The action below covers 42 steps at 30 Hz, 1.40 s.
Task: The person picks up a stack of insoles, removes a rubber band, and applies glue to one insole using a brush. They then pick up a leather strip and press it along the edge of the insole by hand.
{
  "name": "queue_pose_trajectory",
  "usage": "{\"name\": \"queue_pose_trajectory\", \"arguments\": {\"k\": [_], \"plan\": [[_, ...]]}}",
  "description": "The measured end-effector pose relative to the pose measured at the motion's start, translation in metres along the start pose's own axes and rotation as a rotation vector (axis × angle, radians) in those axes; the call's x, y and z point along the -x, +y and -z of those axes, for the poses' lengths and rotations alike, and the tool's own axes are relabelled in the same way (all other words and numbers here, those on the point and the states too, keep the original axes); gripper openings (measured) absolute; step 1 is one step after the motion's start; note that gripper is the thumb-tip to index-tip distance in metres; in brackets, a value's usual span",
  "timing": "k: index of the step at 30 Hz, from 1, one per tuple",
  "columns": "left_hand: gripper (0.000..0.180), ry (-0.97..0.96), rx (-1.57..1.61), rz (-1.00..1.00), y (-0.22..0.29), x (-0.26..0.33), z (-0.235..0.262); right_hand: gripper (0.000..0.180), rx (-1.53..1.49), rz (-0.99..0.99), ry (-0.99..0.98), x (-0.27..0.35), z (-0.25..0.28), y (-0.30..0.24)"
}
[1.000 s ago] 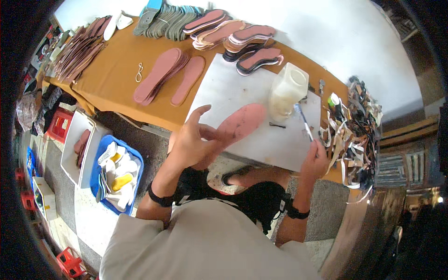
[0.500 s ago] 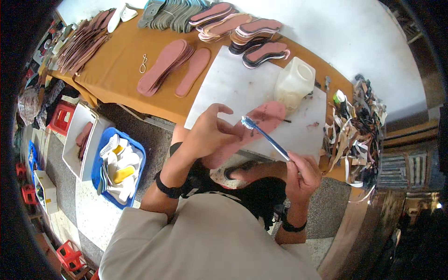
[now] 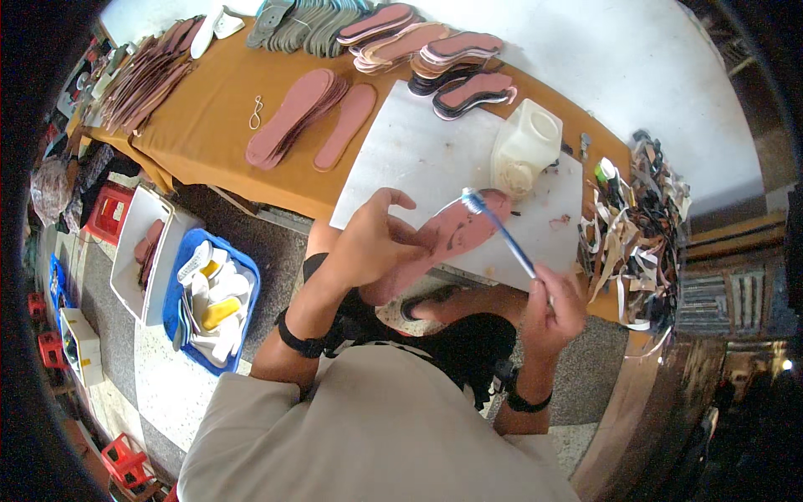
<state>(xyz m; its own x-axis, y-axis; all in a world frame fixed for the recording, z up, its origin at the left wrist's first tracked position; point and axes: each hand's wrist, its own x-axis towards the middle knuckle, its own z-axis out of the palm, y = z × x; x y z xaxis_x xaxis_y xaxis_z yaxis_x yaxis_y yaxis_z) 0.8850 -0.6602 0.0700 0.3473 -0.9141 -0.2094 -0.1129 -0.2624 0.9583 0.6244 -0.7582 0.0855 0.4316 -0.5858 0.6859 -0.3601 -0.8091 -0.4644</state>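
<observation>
Gripping pink insole (image 3: 443, 243) (dark smudges on face), left hand (image 3: 368, 243); right hand (image 3: 556, 305) fingers closed on blue toothbrush (image 3: 498, 230)

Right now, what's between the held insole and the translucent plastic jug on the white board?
In the head view, only the toothbrush head and bare white board lie between the pink insole and the jug.

The left hand (image 3: 368, 243) covers the near end of the pink insole (image 3: 443, 238); the far stacks of insoles (image 3: 335, 17) are cut off by the picture's edge.
</observation>
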Motion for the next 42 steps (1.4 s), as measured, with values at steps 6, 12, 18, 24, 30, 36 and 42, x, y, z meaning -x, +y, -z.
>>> {"name": "queue_pose_trajectory", "arguments": {"k": [6, 12, 18, 24, 30, 36, 42], "plan": [[0.059, -0.049, 0.171, -0.033, -0.01, -0.001, 0.0, 0.018, -0.012, -0.059, -0.001, 0.0, -0.003, -0.005], [0.059, -0.05, 0.219, -0.061, -0.021, 0.001, 0.001, 0.016, 0.053, -0.113, 0.103, 0.002, 0.004, 0.013], [0.06, -0.062, 0.257, 0.025, -0.019, 0.0, 0.007, 0.016, 0.022, -0.192, 0.182, 0.011, 0.008, 0.026], [0.061, -0.122, 0.614, 0.169, -0.028, -0.021, 0.014, 0.017, -0.105, -0.152, 0.104, 0.024, 0.012, 0.02], [0.074, -0.238, 0.76, 0.155, -0.022, -0.023, 0.011, 0.015, -0.171, -0.12, 0.013, 0.03, 0.006, 0.014], [0.078, -0.344, 0.881, 0.17, -0.018, -0.016, 0.012, 0.018, -0.171, -0.073, 0.099, 0.032, 0.0, 0.027], [0.078, -0.442, 0.747, 0.194, -0.008, -0.009, 0.017, 0.021, -0.2, -0.141, 0.172, 0.031, 0.003, 0.041]]}}
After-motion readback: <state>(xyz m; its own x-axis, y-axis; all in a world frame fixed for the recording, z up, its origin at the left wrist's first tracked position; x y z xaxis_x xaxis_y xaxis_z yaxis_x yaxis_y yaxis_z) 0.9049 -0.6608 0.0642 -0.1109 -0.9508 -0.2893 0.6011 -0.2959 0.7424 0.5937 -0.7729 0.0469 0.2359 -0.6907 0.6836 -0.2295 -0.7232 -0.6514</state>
